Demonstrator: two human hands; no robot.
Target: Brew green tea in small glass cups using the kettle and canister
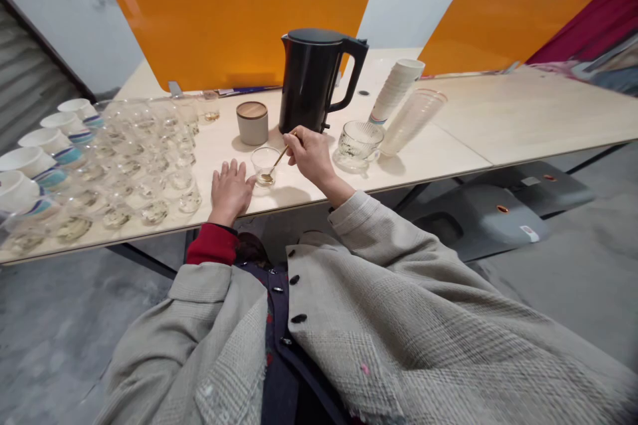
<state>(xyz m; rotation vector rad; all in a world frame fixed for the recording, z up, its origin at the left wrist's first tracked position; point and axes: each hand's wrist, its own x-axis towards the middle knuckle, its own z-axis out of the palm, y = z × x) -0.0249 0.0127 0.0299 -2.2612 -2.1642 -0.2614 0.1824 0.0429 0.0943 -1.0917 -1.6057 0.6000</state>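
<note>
Plaid coat point(399, 332): nearest the camera, its sleeves leading up to the wooden-topped table point(473, 116).
Clear cup point(258, 159): upright near the table's front edge, between the two hands, right of the rows of clear cups point(129, 166).
Slim spoon point(280, 158): long axis slanting down and leftward from the right fingers into the clear cup.
Right hand point(312, 154): pinching the spoon's upper end, above and right of the cup; knuckles up, wrist low.
Left hand point(232, 191): palm down, fingers spread, gripping nothing; just beside the cup, contact unclear.
Black kettle point(306, 80): behind the right hand.
</note>
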